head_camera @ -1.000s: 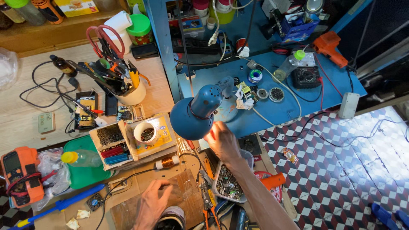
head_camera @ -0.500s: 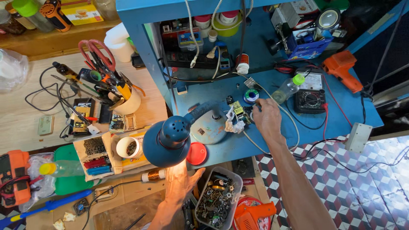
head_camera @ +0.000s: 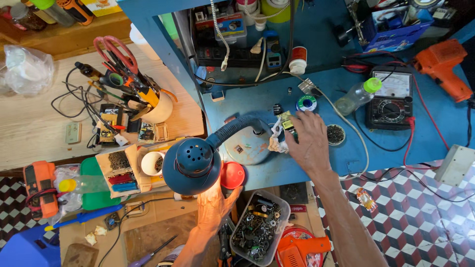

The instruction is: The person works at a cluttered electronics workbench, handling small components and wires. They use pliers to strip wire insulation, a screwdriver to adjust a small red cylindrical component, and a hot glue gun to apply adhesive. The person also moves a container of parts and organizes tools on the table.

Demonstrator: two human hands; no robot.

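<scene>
The right hand (head_camera: 309, 143) now lies palm down on the blue bench (head_camera: 386, 148), fingers spread flat over a small green circuit board (head_camera: 286, 120) and a crumpled white rag (head_camera: 275, 143) at its fingertips; whether it pinches either cannot be told. 1 second ago this hand was lower, near the bench edge, so it has travelled forward onto the board. The left hand (head_camera: 213, 205) has risen from the lower work surface and now sits open-fingered directly beneath the blue gooseneck lamp's shade (head_camera: 192, 166), lit orange by it, touching or nearly touching the rim; no closed grasp shows. Just right of the left hand are a red lid (head_camera: 232, 175) and a clear tub of loose parts (head_camera: 257, 227). Beyond the right hand's fingertips sits a solder spool (head_camera: 306, 103); at its right, a round tin of dark granules (head_camera: 336, 134) and an analogue multimeter (head_camera: 391, 97).
</scene>
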